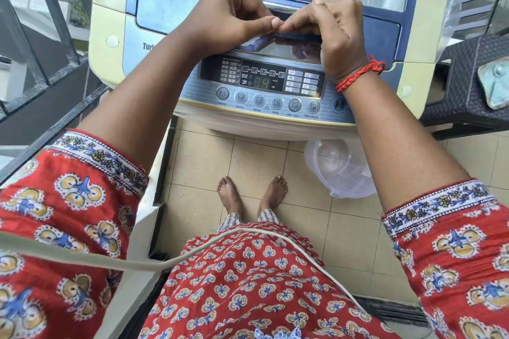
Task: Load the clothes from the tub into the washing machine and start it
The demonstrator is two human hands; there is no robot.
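Note:
A top-loading washing machine (110, 22) stands in front of me, cream body with a blue lid (170, 5). Both hands rest on the lid's front handle (300, 37). My left hand (228, 14) has its fingers curled over the handle, thumb pointing right. My right hand (336, 33) grips the handle from the right, a red thread on its wrist. The lid sits nearly flat, with a narrow gap below its front edge. The control panel (261, 77) shows 34 on its display. A clear plastic tub (341, 168) lies on the floor by the machine, with no clothes visible inside.
A dark metal railing (55, 36) runs along the left. A dark woven stool (468, 77) stands to the right of the machine. My bare feet (253, 192) stand on beige floor tiles. A white cable (192, 253) crosses my red patterned dress.

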